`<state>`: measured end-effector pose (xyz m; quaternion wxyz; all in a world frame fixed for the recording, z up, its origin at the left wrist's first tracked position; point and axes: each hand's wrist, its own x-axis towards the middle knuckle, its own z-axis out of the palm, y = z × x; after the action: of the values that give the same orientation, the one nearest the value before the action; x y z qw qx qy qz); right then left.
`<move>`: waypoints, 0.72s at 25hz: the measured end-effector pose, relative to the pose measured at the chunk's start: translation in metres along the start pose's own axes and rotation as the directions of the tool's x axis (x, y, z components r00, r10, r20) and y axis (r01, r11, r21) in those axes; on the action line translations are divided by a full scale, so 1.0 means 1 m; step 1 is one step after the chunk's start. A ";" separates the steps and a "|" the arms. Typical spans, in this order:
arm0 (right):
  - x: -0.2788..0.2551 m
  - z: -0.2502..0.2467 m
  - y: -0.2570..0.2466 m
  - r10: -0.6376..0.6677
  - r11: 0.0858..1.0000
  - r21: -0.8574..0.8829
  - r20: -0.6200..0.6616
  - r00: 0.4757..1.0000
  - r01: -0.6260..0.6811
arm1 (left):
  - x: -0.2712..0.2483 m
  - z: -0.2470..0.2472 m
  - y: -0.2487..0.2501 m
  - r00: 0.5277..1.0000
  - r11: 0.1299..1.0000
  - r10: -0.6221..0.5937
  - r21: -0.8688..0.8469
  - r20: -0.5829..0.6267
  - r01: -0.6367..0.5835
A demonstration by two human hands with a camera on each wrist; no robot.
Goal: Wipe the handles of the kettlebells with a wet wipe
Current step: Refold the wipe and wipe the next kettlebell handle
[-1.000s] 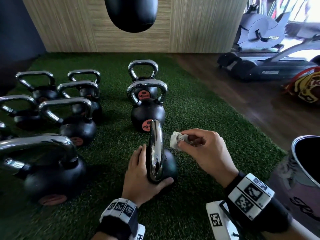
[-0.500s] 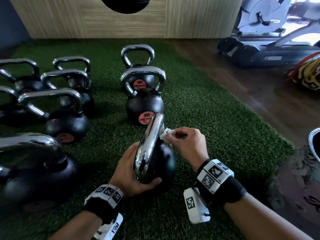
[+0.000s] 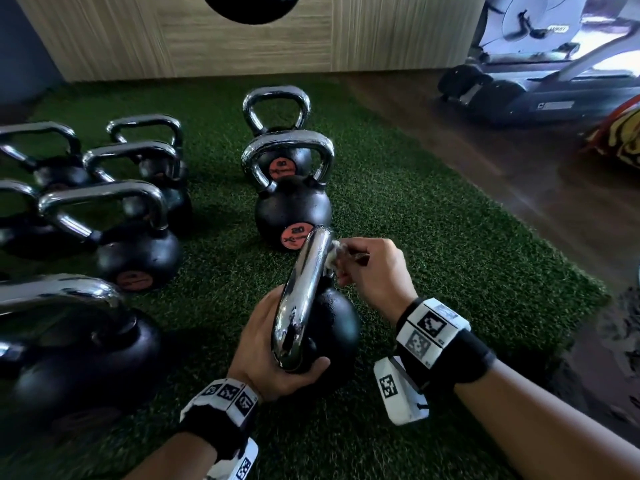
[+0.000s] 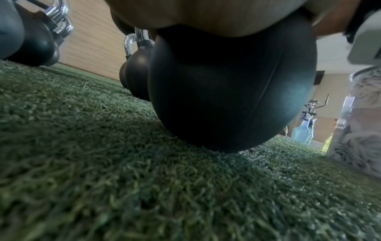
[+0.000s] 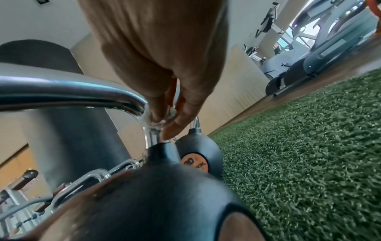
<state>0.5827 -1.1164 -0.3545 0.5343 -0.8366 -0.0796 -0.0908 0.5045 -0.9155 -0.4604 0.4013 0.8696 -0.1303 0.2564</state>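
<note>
A black kettlebell (image 3: 332,327) with a chrome handle (image 3: 304,289) stands on green turf close in front of me. My left hand (image 3: 273,344) wraps around its body from the near left, thumb curled over the front below the handle. My right hand (image 3: 367,268) pinches a small white wet wipe (image 3: 331,252) and holds it against the far right side of the handle. In the right wrist view the fingers (image 5: 175,124) press the wipe (image 5: 149,120) onto the handle's bend (image 5: 128,97). The left wrist view shows only the kettlebell's round body (image 4: 230,88) under my palm.
Two more kettlebells (image 3: 292,209) stand in line just beyond, and several others (image 3: 135,251) crowd the left of the turf (image 3: 433,237). A punching bag (image 3: 249,5) hangs ahead. Wooden floor and treadmills (image 3: 526,91) lie to the right; a patterned bin (image 4: 358,124) stands near right.
My right hand moved the wipe from beside the kettlebell onto the far end of the handle. My left hand tipped the kettlebell, so the handle leans right. The head view dipped closer.
</note>
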 end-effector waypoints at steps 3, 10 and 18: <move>0.005 -0.004 -0.003 -0.045 0.999 -0.020 0.033 0.998 0.045 | 0.001 0.004 -0.012 0.990 0.993 -0.082 -0.079 0.116 0.091; 0.002 -0.017 -0.012 -0.385 0.901 -0.221 -0.006 0.923 0.374 | 0.001 0.004 -0.007 0.987 0.985 -0.114 -0.115 0.117 0.127; -0.028 -0.023 -0.027 -0.648 0.735 -0.175 0.104 0.754 0.655 | 0.010 -0.006 0.016 0.985 0.986 -0.089 -0.124 0.150 0.108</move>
<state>0.5476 -1.1268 -0.3283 0.3800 -0.8066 -0.3673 -0.2648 0.5039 -0.9213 -0.4411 0.4594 0.8629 -0.1325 0.1635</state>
